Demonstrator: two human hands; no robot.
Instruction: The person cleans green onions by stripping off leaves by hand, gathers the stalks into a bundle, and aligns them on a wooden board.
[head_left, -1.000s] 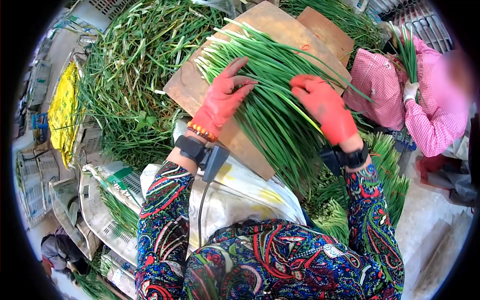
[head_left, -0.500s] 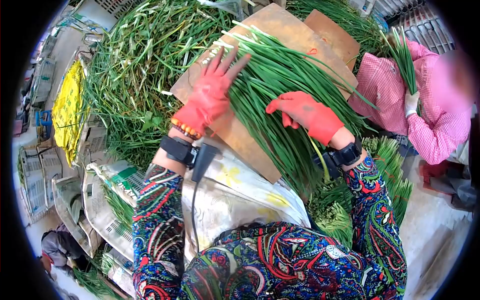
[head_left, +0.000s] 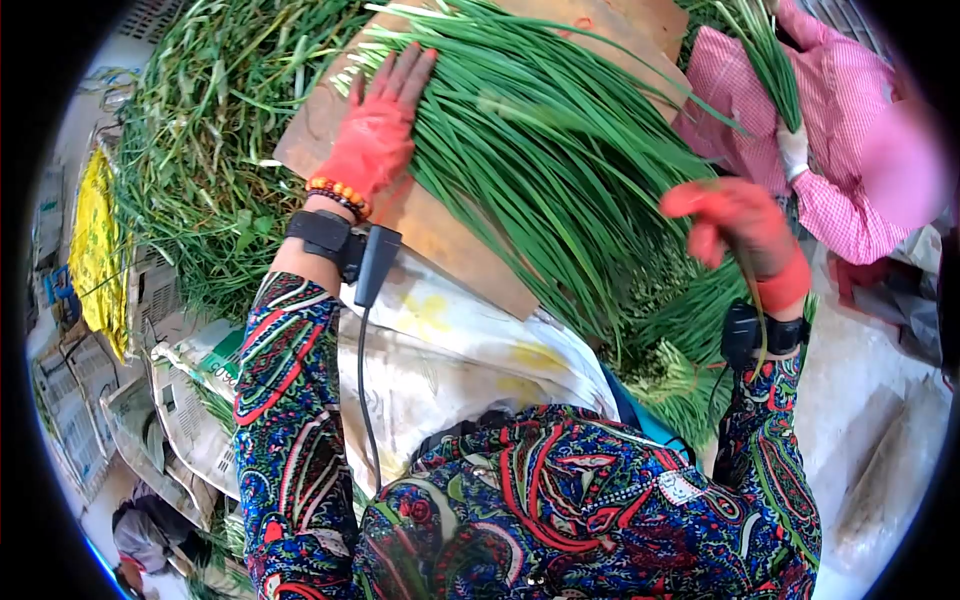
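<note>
A wide bundle of long green stalks with white ends [head_left: 540, 130] lies slantwise on a brown board [head_left: 475, 255]. My left hand [head_left: 375, 135], in a red glove, rests at the left edge of the bundle, fingers spread and pointing up toward the white ends. Off to the right of the bundle, my right hand [head_left: 745, 235], also gloved in red, is raised with curled fingers round a thin yellowish stalk [head_left: 757, 305], which hangs down past the wrist.
Loose green stalks [head_left: 215, 150] are heaped at the upper left. Tied bundles [head_left: 675, 385] lie below the board. A co-worker in pink [head_left: 845, 130] holds stalks at the right. A yellow sack [head_left: 100, 255] and crates [head_left: 195, 415] stand left.
My right hand has moved right, away from the bundle, with the thin stalk. My left hand has gone from above the bundle to its left edge. The view has shifted.
</note>
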